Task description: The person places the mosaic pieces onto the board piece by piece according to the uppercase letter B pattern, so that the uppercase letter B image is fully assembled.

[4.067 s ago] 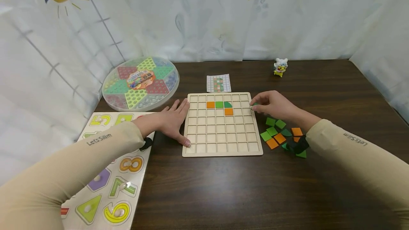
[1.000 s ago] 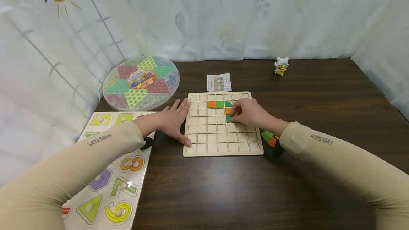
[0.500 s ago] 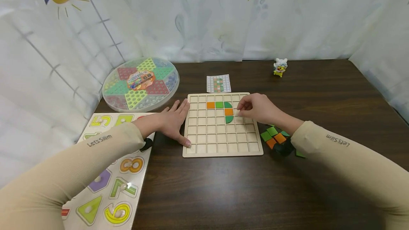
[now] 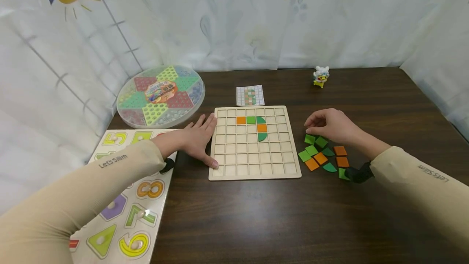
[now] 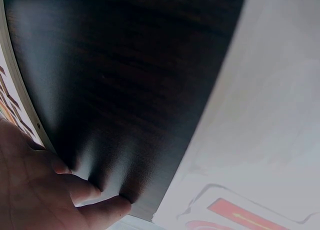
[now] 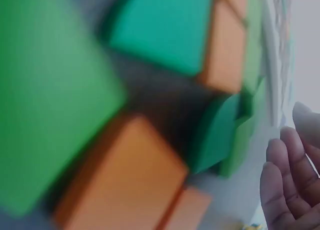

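My left hand [image 4: 198, 139] rests with spread fingers at the left edge of the wooden grid board [image 4: 242, 160], thumb on its lower left corner. In the board lie an orange square tile [image 4: 241, 120], a light green square tile [image 4: 250, 120] and a dark green quarter-round tile [image 4: 260, 119] in a row. Below the last sit another orange square [image 4: 261, 128] and a second quarter-round tile [image 4: 262, 136]. Right of the board my right hand [image 4: 331, 125] hovers over loose tiles [image 4: 320, 158], fingers loosely bent. The right wrist view shows nothing between its fingers [image 6: 272, 185].
A small printed pattern card [image 4: 250, 95] lies behind the board. At the back left is a round Chinese checkers box [image 4: 161, 97]; a number-and-shape puzzle board [image 4: 146, 211] lies at the left front. A small white-and-yellow figurine [image 4: 321, 77] stands at the back right.
My right hand brought a dark green quarter-round tile onto the board below the orange square, let it go, and moved right to the loose tiles. The left hand has stayed put.
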`<state>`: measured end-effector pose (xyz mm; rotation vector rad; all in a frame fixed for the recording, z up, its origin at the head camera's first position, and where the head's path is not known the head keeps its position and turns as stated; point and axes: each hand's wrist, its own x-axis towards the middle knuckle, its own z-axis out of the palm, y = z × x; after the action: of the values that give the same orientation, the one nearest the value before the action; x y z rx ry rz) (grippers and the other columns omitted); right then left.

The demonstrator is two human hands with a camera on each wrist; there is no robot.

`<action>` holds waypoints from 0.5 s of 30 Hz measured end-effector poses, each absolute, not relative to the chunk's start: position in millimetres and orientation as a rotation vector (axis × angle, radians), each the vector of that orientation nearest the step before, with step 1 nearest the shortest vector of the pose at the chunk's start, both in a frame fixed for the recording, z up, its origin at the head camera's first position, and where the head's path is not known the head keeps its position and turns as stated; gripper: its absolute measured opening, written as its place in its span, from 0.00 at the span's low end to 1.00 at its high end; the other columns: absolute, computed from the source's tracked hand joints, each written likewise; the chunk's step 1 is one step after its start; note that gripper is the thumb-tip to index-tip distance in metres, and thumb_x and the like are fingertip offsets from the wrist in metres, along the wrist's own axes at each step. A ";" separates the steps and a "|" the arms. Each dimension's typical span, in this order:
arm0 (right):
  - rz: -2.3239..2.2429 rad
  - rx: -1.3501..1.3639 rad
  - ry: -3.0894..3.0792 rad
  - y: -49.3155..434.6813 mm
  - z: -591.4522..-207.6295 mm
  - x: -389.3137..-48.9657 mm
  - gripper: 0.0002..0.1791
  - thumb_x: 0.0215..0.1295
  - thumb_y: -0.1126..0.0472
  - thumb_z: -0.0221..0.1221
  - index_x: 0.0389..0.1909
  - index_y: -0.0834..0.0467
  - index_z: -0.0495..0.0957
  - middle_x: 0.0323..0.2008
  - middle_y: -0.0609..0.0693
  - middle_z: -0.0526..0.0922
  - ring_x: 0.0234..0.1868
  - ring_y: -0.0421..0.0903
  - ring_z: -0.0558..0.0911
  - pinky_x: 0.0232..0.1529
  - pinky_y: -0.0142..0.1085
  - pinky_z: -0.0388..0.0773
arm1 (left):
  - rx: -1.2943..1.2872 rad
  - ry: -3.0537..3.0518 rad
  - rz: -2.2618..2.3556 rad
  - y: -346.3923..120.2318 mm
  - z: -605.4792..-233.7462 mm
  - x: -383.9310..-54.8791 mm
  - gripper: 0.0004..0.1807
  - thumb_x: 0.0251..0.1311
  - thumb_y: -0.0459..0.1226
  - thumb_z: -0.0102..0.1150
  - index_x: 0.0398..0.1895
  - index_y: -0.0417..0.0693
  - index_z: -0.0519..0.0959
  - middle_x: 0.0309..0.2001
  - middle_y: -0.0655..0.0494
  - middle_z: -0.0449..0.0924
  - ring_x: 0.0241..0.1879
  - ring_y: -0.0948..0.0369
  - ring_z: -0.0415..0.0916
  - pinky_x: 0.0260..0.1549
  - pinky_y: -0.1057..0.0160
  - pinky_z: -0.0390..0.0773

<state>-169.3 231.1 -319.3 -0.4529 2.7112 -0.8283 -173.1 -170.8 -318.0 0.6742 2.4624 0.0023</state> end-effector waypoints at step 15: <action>-0.701 -0.535 2.683 239.8 -331.1 -169.0 0.13 0.68 0.59 0.67 0.48 0.62 0.85 0.43 0.53 0.88 0.40 0.45 0.83 0.41 0.42 0.81 | 0.675 2.461 0.007 -170.9 -318.4 -173.0 0.78 0.50 0.67 0.70 0.81 0.33 0.29 0.82 0.35 0.21 0.81 0.34 0.25 0.73 0.29 0.46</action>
<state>-169.0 239.8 -331.1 -0.5354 2.6830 -0.7014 -173.0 -170.9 -318.4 0.6750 2.4607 0.0074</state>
